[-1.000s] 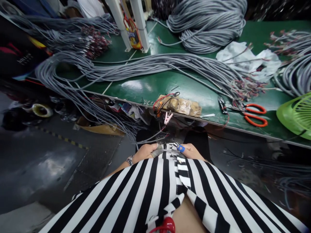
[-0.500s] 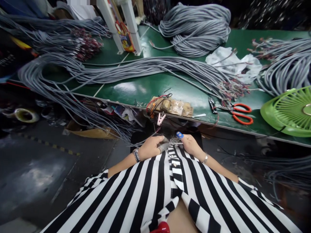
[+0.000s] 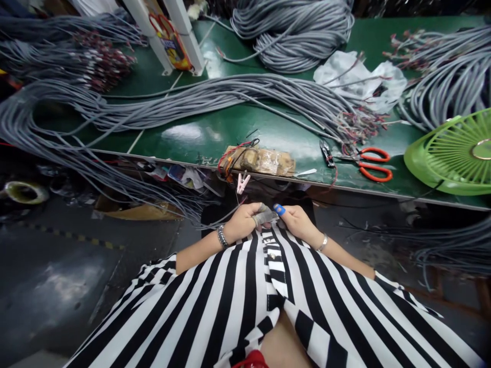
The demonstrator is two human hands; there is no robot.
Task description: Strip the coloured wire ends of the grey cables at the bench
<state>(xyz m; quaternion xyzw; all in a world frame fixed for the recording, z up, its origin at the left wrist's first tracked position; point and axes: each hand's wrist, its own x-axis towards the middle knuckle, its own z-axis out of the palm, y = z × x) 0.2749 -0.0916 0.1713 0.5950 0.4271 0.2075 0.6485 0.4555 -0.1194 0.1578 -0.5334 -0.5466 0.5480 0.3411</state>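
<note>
My left hand [image 3: 243, 223], its thumb and finger wrapped in grey tape, is closed in a pinch in front of my striped shirt. A thin grey cable [image 3: 227, 216] runs into it from the left. My right hand [image 3: 298, 223], with blue tape on the thumb, is also closed, its fingertips almost touching the left ones. Between them is the cable's end, mostly hidden by the fingers. Just beyond the hands, a pink clothes peg [image 3: 242, 183] hangs at the bench edge, beside a taped piece of wood [image 3: 268, 161] with red and black wires.
A long bundle of grey cables [image 3: 184, 108] lies across the green bench [image 3: 215, 139] and droops over its left edge. Orange-handled scissors [image 3: 375, 164], small cutters [image 3: 327, 153] and a green fan [image 3: 452, 153] lie to the right. Behind are a cable coil [image 3: 295, 36] and a plastic bag [image 3: 339, 71].
My hands have drawn closer together, and the cable end that showed between them is now mostly covered. The view has shifted, so the bench appears higher and further left.
</note>
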